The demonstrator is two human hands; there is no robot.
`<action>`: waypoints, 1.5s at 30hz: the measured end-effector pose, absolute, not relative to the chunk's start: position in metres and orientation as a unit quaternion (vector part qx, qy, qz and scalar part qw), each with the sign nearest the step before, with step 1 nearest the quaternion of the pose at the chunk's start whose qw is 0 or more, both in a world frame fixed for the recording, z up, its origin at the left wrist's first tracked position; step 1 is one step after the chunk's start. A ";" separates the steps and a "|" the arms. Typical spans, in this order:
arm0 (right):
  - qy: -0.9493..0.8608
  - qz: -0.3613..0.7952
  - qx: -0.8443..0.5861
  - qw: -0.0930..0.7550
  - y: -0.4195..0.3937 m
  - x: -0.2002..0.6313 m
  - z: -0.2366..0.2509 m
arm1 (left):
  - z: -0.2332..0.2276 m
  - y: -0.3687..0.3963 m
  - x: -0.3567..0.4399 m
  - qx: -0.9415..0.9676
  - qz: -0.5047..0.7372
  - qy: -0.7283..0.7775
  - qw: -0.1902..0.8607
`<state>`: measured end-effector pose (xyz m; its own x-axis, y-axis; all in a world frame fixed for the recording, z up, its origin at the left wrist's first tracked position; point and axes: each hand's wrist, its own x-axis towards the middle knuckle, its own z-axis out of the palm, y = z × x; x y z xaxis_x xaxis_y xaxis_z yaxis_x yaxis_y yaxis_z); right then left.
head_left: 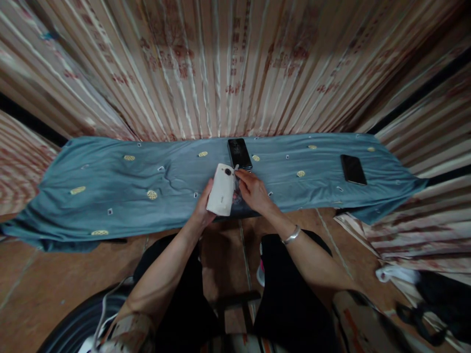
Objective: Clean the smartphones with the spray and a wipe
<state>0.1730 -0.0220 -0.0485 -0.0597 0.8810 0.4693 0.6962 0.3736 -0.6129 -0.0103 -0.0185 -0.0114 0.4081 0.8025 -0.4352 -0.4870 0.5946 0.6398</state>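
The left hand [203,208] grips a white phone [221,189] from below, back side up (camera lens at the far end), over the near edge of the blue cloth [110,186]. The right hand [253,192] pinches a small tool [236,167] at the phone's top corner. Two dark phones lie on the cloth: one [239,153] just beyond the hands, another [353,169] well to the right.

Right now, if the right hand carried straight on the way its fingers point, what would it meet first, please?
Probably the black phone lying on the blue cloth: the right hand points up-left toward it, fingertips near the white phone in the left hand. Depth is uncertain.
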 end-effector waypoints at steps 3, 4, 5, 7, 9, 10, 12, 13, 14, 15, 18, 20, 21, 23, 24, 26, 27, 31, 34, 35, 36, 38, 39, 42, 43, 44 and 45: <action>-0.722 0.109 -0.544 0.414 -0.022 0.172 -0.047 | -0.009 -0.020 -0.008 0.210 0.395 0.389 0.805; -0.724 0.108 -0.542 0.413 -0.022 0.172 -0.046 | -0.009 -0.020 -0.008 0.211 0.394 0.391 0.804; -0.726 0.107 -0.539 0.413 -0.023 0.172 -0.046 | -0.009 -0.020 -0.007 0.214 0.394 0.390 0.804; -0.731 0.104 -0.536 0.409 -0.023 0.171 -0.046 | -0.010 -0.020 -0.007 0.222 0.395 0.386 0.804; -0.733 0.103 -0.537 0.404 -0.024 0.171 -0.046 | -0.011 -0.020 -0.007 0.224 0.398 0.383 0.803; -0.733 0.104 -0.539 0.402 -0.024 0.171 -0.046 | -0.012 -0.020 -0.007 0.223 0.399 0.386 0.801; -0.734 0.105 -0.540 0.399 -0.024 0.170 -0.047 | -0.011 -0.020 -0.006 0.219 0.402 0.394 0.797; -0.734 0.105 -0.540 0.399 -0.024 0.169 -0.048 | -0.011 -0.020 -0.006 0.218 0.403 0.397 0.795; -0.735 0.105 -0.538 0.399 -0.024 0.168 -0.048 | -0.012 -0.019 -0.006 0.219 0.404 0.396 0.795; -0.736 0.104 -0.537 0.399 -0.024 0.168 -0.049 | -0.012 -0.019 -0.007 0.220 0.405 0.391 0.796; -0.738 0.104 -0.536 0.397 -0.026 0.165 -0.049 | -0.017 -0.017 -0.008 0.222 0.412 0.372 0.802; -0.738 0.108 -0.537 0.394 -0.027 0.164 -0.048 | -0.019 -0.016 -0.008 0.217 0.416 0.370 0.802; -0.738 0.109 -0.536 0.394 -0.028 0.163 -0.048 | -0.019 -0.016 -0.008 0.213 0.418 0.373 0.801; -0.739 0.110 -0.535 0.394 -0.029 0.161 -0.047 | -0.017 -0.017 -0.006 0.205 0.419 0.383 0.797; -0.741 0.109 -0.533 0.394 -0.030 0.160 -0.047 | -0.015 -0.017 -0.005 0.202 0.420 0.388 0.795; -0.743 0.109 -0.531 0.393 -0.030 0.159 -0.046 | -0.011 -0.018 -0.004 0.197 0.421 0.398 0.791; -0.744 0.110 -0.530 0.392 -0.031 0.158 -0.046 | -0.010 -0.019 -0.003 0.197 0.423 0.399 0.790; -0.746 0.111 -0.529 0.390 -0.032 0.156 -0.043 | -0.014 -0.019 -0.002 0.213 0.428 0.385 0.790; -0.744 0.110 -0.530 0.392 -0.033 0.155 -0.040 | -0.020 -0.018 -0.001 0.220 0.431 0.379 0.789; -0.743 0.112 -0.531 0.393 -0.034 0.154 -0.039 | -0.022 -0.018 -0.001 0.222 0.433 0.378 0.788; -0.741 0.115 -0.531 0.394 -0.034 0.154 -0.038 | -0.024 -0.017 0.000 0.225 0.436 0.377 0.786; -0.739 0.119 -0.531 0.397 -0.033 0.155 -0.038 | -0.027 -0.017 0.000 0.231 0.441 0.376 0.782; -0.737 0.119 -0.532 0.399 -0.033 0.155 -0.037 | -0.028 -0.018 0.000 0.234 0.441 0.376 0.780; -0.733 0.115 -0.535 0.403 -0.032 0.157 -0.037 | -0.030 -0.019 0.000 0.242 0.435 0.389 0.775; -0.732 0.114 -0.537 0.403 -0.032 0.158 -0.036 | -0.030 -0.020 0.000 0.245 0.431 0.394 0.774; -0.731 0.113 -0.539 0.403 -0.031 0.159 -0.036 | -0.031 -0.021 0.000 0.249 0.428 0.398 0.772; -0.731 0.112 -0.540 0.403 -0.030 0.159 -0.036 | -0.030 -0.021 0.000 0.252 0.427 0.399 0.771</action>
<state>0.1592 -0.0304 -0.0356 -0.0923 0.8788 0.4682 0.6985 0.3922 -0.5985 0.0002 -0.0211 -0.0304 0.3171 0.8596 -0.4006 -0.4563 0.5086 0.7301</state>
